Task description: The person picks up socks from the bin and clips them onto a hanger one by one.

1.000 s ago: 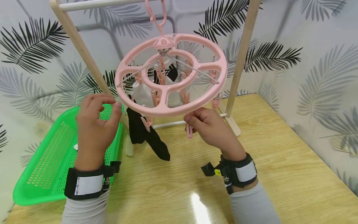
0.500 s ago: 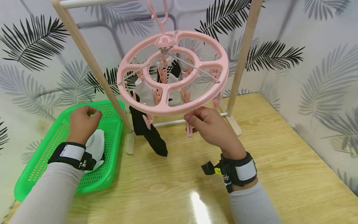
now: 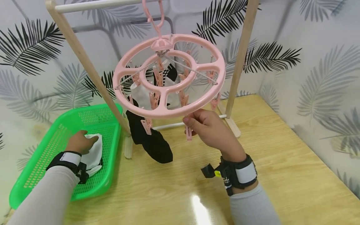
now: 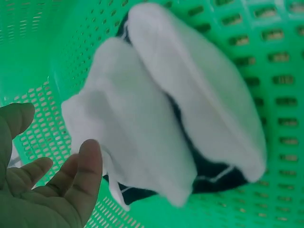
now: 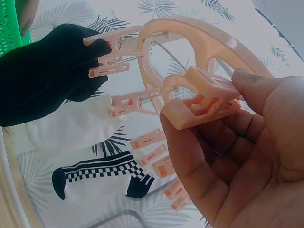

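My left hand (image 3: 80,143) is down in the green basket (image 3: 109,175), beside white socks (image 3: 97,153) with dark parts. In the left wrist view its fingers are loosely bent, with the fingertips close to the white cloth (image 4: 137,123) and nothing held. My right hand (image 3: 209,128) pinches a pink clothespin (image 5: 202,102) between thumb and fingers, under the front rim of a round pink hanger (image 3: 163,112). No cloth shows in that clothespin. A black sock (image 3: 157,148) hangs from clothespins at the hanger's left front.
The hanger hooks onto a rack with a white top bar (image 3: 98,4) and wooden posts (image 3: 242,59). A white sock (image 5: 71,126) and a checkered sock (image 5: 104,173) hang farther back. The wooden table (image 3: 281,150) extends to the right, and a leaf-patterned sheet (image 3: 323,78) is behind.
My left hand has moved down and left from beside the hanger into the basket, its fingers loosening. The right hand keeps pinching the clothespin in nearly the same place. The black sock has swung slightly.
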Demonstrator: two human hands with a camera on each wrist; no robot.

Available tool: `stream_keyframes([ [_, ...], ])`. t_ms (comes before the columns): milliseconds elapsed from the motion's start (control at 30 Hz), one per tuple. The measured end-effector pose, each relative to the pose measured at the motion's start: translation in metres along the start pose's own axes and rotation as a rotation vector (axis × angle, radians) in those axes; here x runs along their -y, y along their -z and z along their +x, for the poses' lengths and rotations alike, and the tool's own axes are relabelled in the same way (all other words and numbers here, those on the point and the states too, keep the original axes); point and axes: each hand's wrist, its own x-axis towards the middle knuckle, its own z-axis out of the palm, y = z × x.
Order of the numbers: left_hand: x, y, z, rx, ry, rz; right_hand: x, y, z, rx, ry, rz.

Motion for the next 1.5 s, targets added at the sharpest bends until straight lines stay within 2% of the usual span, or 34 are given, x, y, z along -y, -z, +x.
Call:
stream_keyframes([
  [100, 0.002, -0.008, 0.002, 0.002, 0.02, -0.022, -0.001, -0.001, -0.001, 0.0, -0.002, 0.003],
  [333, 0.002, -0.019, 0.007, -0.13, 0.048, 0.012, -0.001, -0.001, -0.001, -0.004, 0.0, 0.0],
  [533, 0.0, -0.022, 0.008, -0.152, 0.092, -0.012, 0.0, -0.001, -0.001, -0.004, -0.01, -0.016],
  [733, 0.005, -0.026, 0.008, -0.212, 0.117, -0.028, -0.001, -0.001, -0.001, -0.002, -0.01, -0.017],
  [833, 0.009, -0.025, 0.009, -0.17, 0.116, -0.025, -0.001, -0.002, -0.001, 0.002, -0.015, -0.012],
  [900, 0.009, -0.022, 0.01, -0.124, 0.132, -0.065, 0.0, -0.001, -0.001, 0.003, -0.018, -0.014],
  [1033, 0.0, -0.012, 0.011, -0.064, 0.197, -0.278, 0.001, 0.0, 0.0, -0.003, -0.02, -0.03],
  [1133, -0.013, -0.003, 0.009, -0.044, 0.207, -0.395, 0.001, 0.0, 0.0, -0.006, -0.018, -0.038],
  [1200, -0.021, 0.003, 0.008, -0.022, 0.176, -0.389, 0.001, 0.0, 0.0, -0.005, -0.014, -0.039],
  [1367, -0.032, 0.016, 0.004, 0.045, 0.077, -0.236, 0.0, 0.0, 0.001, -0.001, -0.005, -0.028],
  [1500, -0.036, 0.022, 0.0, 0.098, 0.042, -0.219, -0.001, -0.001, 0.001, 0.003, -0.007, -0.019],
])
